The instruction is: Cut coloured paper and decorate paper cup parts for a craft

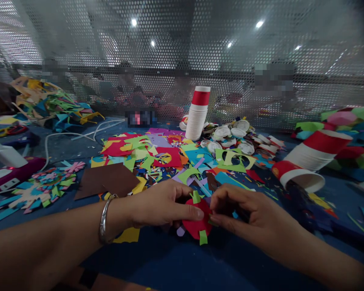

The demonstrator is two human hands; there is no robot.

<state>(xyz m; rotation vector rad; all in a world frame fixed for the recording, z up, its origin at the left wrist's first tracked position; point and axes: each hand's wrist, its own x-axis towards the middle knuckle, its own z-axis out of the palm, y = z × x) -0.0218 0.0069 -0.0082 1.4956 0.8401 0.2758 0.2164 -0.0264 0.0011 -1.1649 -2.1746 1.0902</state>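
Note:
My left hand (176, 204) pinches a red paper disc (197, 226), its thumb lying flat across the top. Green paper strips stick out from the disc's edge, one at the top (195, 197) and one at the bottom (203, 237). At the disc's right edge, my right hand (242, 208) is closed, thumb against fingers, on a small green paper strip (211, 220) that is mostly hidden. A lilac paper piece (180, 231) shows just under the disc. The left wrist wears a silver bangle (104, 220).
Coloured paper scraps (170, 157) cover the table's middle, with brown paper (106, 180) at left. Behind stands a paper cup stack (196, 121) beside a pile of lids (230, 133). More cups (315, 151) lie tilted at right. A purple power strip (15, 173) with cables is left.

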